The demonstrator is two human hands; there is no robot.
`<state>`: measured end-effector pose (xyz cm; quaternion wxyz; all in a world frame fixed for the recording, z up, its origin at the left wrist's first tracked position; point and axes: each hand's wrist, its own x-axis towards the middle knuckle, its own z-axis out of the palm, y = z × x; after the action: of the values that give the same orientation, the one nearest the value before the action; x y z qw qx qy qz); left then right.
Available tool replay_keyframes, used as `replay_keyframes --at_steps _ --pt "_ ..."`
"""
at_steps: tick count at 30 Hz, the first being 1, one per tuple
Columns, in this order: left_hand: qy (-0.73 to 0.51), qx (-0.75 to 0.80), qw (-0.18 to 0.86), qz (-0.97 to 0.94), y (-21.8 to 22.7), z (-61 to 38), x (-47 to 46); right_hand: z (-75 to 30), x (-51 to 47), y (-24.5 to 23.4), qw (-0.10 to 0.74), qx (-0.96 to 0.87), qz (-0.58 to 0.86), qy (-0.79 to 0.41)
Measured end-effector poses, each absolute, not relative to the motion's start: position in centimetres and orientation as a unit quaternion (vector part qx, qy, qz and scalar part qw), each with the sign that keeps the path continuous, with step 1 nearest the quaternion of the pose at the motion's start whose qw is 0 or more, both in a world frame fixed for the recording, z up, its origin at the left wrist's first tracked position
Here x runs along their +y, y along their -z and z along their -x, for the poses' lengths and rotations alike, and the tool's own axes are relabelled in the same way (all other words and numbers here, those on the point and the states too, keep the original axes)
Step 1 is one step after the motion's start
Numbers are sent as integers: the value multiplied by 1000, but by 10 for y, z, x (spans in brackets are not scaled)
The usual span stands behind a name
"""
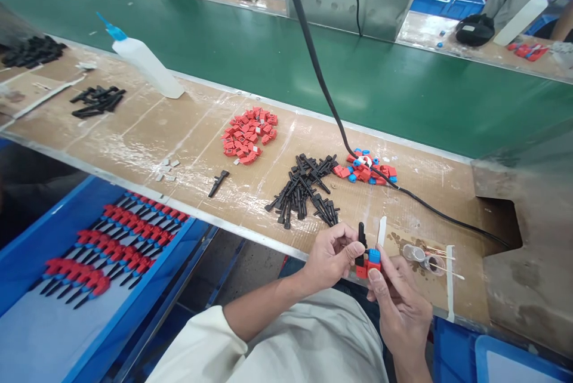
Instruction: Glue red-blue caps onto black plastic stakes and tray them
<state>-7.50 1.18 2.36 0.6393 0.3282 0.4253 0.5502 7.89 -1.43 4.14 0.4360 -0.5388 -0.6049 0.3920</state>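
Note:
Close to the table's front edge, my two hands meet over a small red-and-blue plastic toy piece (373,259). My left hand (333,256) pinches a black gun-shaped plastic part (361,235), upright against the toy piece. The thumb and fingers of my right hand (398,299) grip the red-and-blue piece from the right. Whether the two parts are joined, I cannot tell. Just beyond my hands lie a heap of black gun-shaped parts (302,186) and a pile of red and blue pieces (367,168). A white strip (382,231) shows behind my right fingers.
Red pieces (249,135) are heaped mid-table, with a single black part (219,184) nearer. A blue bin (147,287) at left holds rows of red-and-black assemblies. A white squeeze bottle (147,64) stands farther back. Small cups (414,253) with swabs sit right; a black cable (322,79) crosses over.

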Motion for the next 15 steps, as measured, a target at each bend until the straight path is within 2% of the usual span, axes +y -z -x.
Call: replay_keyframes --at_steps 11,15 --pt "-566 434 607 -350 -21 71 12 -73 -16 -24 466 -661 502 -308" --pt "-581 409 618 -336 -15 77 13 -75 -9 -22 439 -658 500 -353"
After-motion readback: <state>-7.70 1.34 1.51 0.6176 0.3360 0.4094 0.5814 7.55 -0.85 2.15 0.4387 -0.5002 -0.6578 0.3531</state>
